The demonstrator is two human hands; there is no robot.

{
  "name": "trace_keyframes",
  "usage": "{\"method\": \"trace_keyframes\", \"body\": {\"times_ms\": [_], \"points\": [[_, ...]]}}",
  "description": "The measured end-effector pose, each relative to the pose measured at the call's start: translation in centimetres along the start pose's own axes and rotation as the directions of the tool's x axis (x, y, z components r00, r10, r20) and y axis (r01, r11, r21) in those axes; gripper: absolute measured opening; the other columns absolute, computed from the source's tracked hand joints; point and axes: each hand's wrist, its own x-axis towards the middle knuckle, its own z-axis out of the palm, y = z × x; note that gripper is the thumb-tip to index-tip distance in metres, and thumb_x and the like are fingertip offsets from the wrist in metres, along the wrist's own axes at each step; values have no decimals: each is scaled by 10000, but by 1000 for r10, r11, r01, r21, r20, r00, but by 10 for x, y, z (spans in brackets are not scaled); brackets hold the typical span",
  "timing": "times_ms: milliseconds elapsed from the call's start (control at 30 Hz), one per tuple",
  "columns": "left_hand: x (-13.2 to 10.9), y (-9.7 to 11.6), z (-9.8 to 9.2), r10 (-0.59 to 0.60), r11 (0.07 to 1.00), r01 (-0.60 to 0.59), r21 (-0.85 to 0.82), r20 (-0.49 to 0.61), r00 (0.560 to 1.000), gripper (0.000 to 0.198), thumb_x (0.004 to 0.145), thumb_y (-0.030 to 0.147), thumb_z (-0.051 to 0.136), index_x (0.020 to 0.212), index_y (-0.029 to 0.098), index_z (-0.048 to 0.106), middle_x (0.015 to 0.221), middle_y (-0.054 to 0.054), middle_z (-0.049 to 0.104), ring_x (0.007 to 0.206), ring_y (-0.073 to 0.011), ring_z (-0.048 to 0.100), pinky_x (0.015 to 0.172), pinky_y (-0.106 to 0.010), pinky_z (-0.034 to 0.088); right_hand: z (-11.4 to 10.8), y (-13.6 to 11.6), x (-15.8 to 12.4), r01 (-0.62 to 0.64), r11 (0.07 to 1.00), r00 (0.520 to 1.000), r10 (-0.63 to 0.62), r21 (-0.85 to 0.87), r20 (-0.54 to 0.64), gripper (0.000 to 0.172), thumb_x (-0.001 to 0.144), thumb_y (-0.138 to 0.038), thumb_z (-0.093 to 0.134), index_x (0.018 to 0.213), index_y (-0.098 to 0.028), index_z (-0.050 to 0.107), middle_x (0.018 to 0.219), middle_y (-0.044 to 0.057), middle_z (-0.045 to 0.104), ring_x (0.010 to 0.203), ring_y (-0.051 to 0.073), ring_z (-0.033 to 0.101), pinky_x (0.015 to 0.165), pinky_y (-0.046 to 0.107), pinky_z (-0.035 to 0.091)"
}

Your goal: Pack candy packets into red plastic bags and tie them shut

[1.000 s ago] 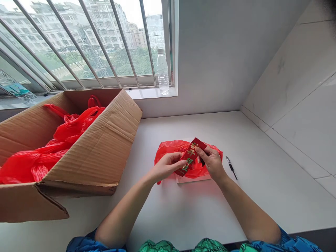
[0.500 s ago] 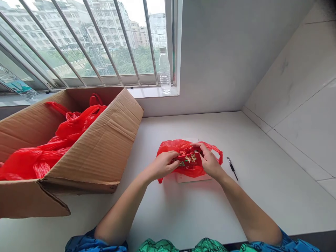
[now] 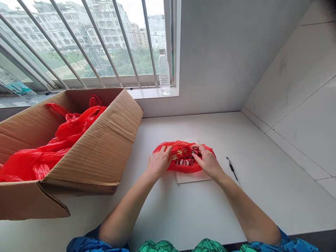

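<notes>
A red plastic bag (image 3: 172, 144) lies open on the table, over a white sheet or booklet (image 3: 194, 177). Inside it are a red packet with gold characters (image 3: 181, 152) and a red packet with a white emblem (image 3: 184, 162). My left hand (image 3: 159, 163) is closed at the bag's left side, its fingertips curled over the edge by the gold-lettered packet. With thumb and fingers, my right hand (image 3: 209, 163) pinches a small red wrapped piece (image 3: 194, 151) at the bag's right side; most of this piece is hidden.
A large cardboard box (image 3: 97, 147) with red plastic bags (image 3: 70, 129) inside stands at the left. On the right lies a black pen (image 3: 231, 168). A clear water bottle (image 3: 164, 73) stands on the windowsill, and another bottle (image 3: 19, 87) leans at far left.
My left hand has moved left to the bag's side, and the bag's mouth is pulled lower, showing the emblem packet. My right hand now pinches a small red piece.
</notes>
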Motion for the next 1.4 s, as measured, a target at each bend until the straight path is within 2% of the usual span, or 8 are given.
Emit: {"method": "trace_keyframes", "body": {"times_ms": [233,433,733,900,1033,1167,1267,1400], "points": [[-23,9,-31,91,996,-90,11,-102,991,411,975,357,487,1381,302,523,1308,-62,633,1012,-239,665,622,-284,441,-20,-14,-5,149,983,974,-164,-103,-156,284,998,-326,458,1251,-259,569,1251,67,685,1137,251,650,964,435,515],[-56,-17,-55,49,999,-41,34,-291,955,328,992,390,473,1290,303,577,1248,-32,669,1079,-229,643,665,-289,477,-56,-8,-25,27,947,892,-168,-321,-420,344,954,-466,547,1225,-258,592,1193,76,698,1061,265,659,777,383,544],[-83,-27,-10,-177,982,181,53,-69,982,559,931,303,576,1454,256,383,1053,-72,700,909,-240,690,569,-263,423,-60,6,-31,-93,937,970,8,-337,-244,304,940,-521,520,891,-257,662,980,46,729,756,221,672,586,320,476],[-79,-39,-36,-184,954,125,-271,-203,962,474,935,286,509,1398,296,405,869,9,670,708,-168,665,583,-242,456,-89,-21,-17,-27,999,973,33,27,-227,259,877,-501,630,880,-246,670,1163,69,702,953,243,677,792,377,536],[-68,-36,-79,-192,644,-251,-723,-471,861,411,939,391,546,1318,274,437,924,2,586,691,-130,670,523,-208,513,-104,-36,2,70,922,980,8,380,-200,265,849,-491,663,834,-229,628,1259,105,668,1058,272,663,844,410,546],[-48,-24,-112,-259,370,-519,-770,-622,739,383,896,380,656,1235,265,518,928,-7,595,651,-93,648,494,-171,524,-104,-51,19,220,836,939,-42,503,-340,243,920,-505,541,905,-266,582,1211,88,680,1067,282,661,791,431,561],[-37,-16,-127,-190,406,-600,-690,-705,683,417,860,343,717,1234,260,551,1012,-34,646,782,-108,673,665,-217,597,-99,-60,24,314,809,889,-67,496,-453,260,943,-526,486,966,-281,571,1098,75,692,1073,282,662,798,432,562],[-34,-7,-132,-34,679,-595,-430,-828,560,329,865,266,708,1182,232,623,1071,-47,676,948,-146,673,855,-302,600,-92,-69,23,316,766,900,-56,560,-431,278,921,-525,528,1058,-286,563,1166,71,641,1025,256,672,819,411,564]]}}
